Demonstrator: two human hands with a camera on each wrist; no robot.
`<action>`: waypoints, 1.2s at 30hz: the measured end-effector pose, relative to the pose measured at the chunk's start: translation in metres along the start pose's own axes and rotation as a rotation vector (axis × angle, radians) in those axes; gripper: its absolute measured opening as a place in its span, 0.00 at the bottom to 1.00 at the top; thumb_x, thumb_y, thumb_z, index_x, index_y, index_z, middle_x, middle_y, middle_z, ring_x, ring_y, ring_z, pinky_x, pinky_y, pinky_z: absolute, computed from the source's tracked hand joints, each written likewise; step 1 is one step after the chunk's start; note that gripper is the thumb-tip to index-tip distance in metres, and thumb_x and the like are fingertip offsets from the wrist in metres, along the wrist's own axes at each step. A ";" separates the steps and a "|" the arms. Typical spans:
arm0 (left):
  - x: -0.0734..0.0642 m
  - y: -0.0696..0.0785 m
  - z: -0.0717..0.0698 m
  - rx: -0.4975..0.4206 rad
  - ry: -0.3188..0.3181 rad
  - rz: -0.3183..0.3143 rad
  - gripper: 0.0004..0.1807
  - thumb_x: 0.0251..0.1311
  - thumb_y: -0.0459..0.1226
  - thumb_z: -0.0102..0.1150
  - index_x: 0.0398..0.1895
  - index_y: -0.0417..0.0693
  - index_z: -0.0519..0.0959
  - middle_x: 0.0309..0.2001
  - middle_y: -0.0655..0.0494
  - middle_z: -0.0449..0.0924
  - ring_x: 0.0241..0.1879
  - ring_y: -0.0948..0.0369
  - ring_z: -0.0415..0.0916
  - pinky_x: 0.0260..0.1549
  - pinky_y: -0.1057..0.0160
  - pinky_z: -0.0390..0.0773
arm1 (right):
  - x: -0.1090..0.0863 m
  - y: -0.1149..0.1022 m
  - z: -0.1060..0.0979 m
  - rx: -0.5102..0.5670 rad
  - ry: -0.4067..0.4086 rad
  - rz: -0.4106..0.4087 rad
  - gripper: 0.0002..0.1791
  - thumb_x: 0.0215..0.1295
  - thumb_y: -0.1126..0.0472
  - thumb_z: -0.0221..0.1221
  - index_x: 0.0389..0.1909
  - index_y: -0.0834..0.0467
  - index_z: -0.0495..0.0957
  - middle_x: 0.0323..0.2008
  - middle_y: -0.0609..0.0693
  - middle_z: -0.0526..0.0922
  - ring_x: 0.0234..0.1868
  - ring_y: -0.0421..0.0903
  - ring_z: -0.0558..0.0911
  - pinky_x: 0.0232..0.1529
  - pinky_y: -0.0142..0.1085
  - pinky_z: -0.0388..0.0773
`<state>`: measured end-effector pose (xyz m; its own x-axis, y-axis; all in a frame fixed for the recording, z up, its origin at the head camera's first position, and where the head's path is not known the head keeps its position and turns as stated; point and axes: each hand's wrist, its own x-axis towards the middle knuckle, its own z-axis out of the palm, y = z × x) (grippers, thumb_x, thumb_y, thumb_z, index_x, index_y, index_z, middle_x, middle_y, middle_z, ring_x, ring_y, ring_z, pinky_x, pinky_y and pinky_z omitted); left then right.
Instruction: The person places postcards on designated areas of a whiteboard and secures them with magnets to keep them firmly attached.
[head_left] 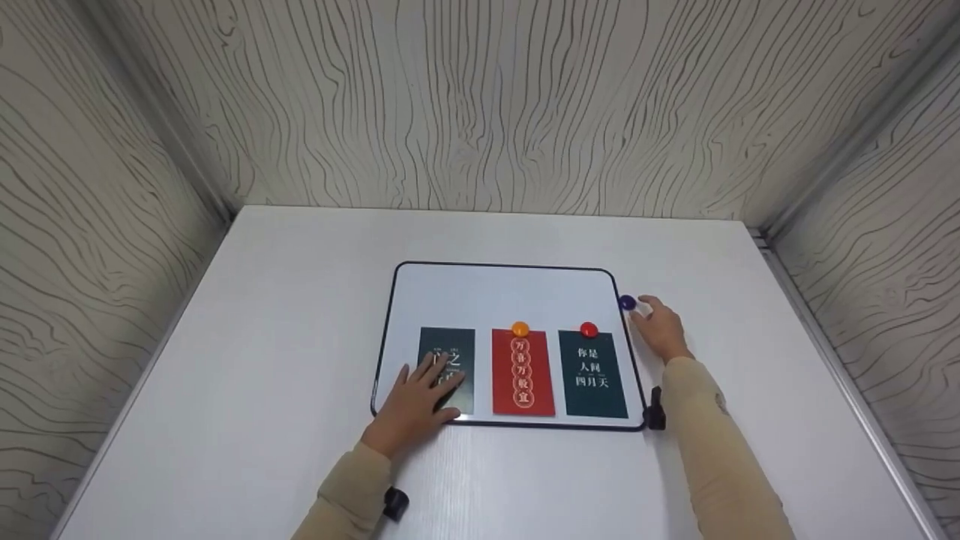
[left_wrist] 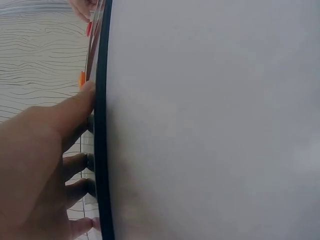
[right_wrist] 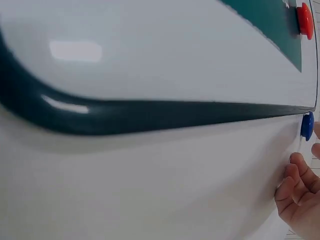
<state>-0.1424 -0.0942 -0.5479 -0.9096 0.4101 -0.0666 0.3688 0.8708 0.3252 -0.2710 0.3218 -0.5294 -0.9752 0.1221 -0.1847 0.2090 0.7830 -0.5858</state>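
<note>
My left hand rests with spread fingers on the left dark green card, covering part of its white lettering. That card lies on a black-framed whiteboard. Just outside the board's right edge sits a blue round magnet. Beside it is my right hand, thumb and index finger apart and close to the magnet, not round it. In the right wrist view the blue magnet stands against the frame, with the fingertips near it. Whether they touch it is hard to tell.
A red card has an orange magnet at its top edge. Right of it, another dark green card has a red magnet. The board lies on a white table with patterned walls around it.
</note>
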 end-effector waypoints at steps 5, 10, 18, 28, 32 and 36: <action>0.000 0.000 0.000 0.002 0.000 0.000 0.31 0.64 0.55 0.52 0.70 0.63 0.64 0.75 0.48 0.57 0.76 0.46 0.52 0.72 0.38 0.55 | 0.004 -0.001 0.000 -0.065 -0.015 -0.030 0.29 0.72 0.57 0.45 0.70 0.64 0.57 0.65 0.73 0.67 0.67 0.70 0.65 0.71 0.60 0.59; 0.000 0.000 0.000 -0.014 -0.005 -0.006 0.31 0.64 0.56 0.52 0.71 0.63 0.64 0.76 0.48 0.56 0.76 0.46 0.51 0.72 0.38 0.54 | 0.007 -0.006 0.000 -0.105 -0.068 -0.008 0.30 0.73 0.57 0.43 0.73 0.62 0.52 0.71 0.70 0.57 0.72 0.70 0.56 0.74 0.60 0.52; 0.000 0.000 -0.001 -0.014 -0.006 -0.010 0.31 0.64 0.56 0.52 0.70 0.64 0.64 0.76 0.49 0.56 0.76 0.46 0.51 0.72 0.38 0.54 | 0.008 -0.012 0.001 -0.099 -0.124 0.014 0.30 0.76 0.58 0.40 0.75 0.58 0.48 0.74 0.67 0.52 0.75 0.69 0.51 0.74 0.61 0.49; 0.001 -0.001 -0.002 -0.005 -0.001 -0.003 0.31 0.64 0.56 0.52 0.70 0.64 0.65 0.75 0.49 0.57 0.76 0.46 0.51 0.72 0.38 0.56 | 0.012 -0.007 0.004 -0.132 -0.062 -0.032 0.25 0.75 0.61 0.41 0.69 0.64 0.59 0.67 0.70 0.65 0.69 0.69 0.63 0.71 0.61 0.59; 0.001 0.000 -0.001 -0.016 -0.005 -0.013 0.31 0.63 0.56 0.53 0.70 0.65 0.65 0.75 0.50 0.57 0.76 0.47 0.51 0.72 0.38 0.55 | 0.012 -0.006 0.004 -0.140 -0.056 -0.033 0.24 0.73 0.63 0.44 0.68 0.64 0.60 0.66 0.70 0.66 0.69 0.70 0.63 0.70 0.61 0.60; 0.001 0.000 0.000 -0.018 -0.006 -0.020 0.31 0.63 0.56 0.53 0.70 0.65 0.65 0.75 0.50 0.57 0.76 0.47 0.52 0.72 0.38 0.55 | 0.012 -0.006 0.004 -0.146 -0.054 -0.031 0.26 0.73 0.62 0.45 0.69 0.63 0.59 0.68 0.69 0.65 0.70 0.69 0.62 0.71 0.60 0.58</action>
<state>-0.1435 -0.0937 -0.5481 -0.9157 0.3941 -0.0787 0.3470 0.8740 0.3402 -0.2836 0.3164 -0.5309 -0.9748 0.0670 -0.2129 0.1626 0.8669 -0.4713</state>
